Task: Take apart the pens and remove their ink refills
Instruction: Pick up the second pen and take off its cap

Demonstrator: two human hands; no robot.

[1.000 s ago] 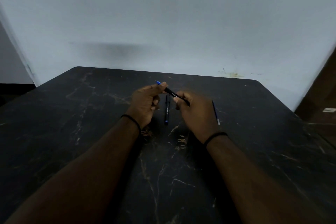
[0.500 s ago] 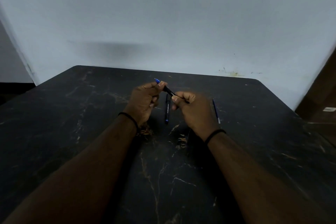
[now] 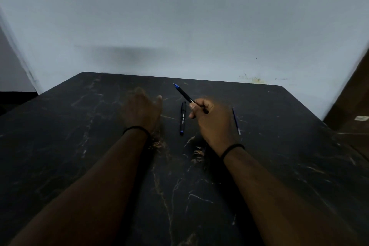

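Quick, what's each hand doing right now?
Left hand: open, holding nothing, blurred, above the table.
Right hand: holds the black pen, its blue tip pointing away.

black pen (image 3: 183, 94), black veined table (image 3: 279, 146)

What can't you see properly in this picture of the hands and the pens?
- Head view: the back end of the held pen is hidden inside the right hand.
- Head view: the left hand is blurred, so its fingers are unclear.
- Head view: the print on the pen lying on the table is too small to read.
- Head view: the thin refill is too small to show its tip.
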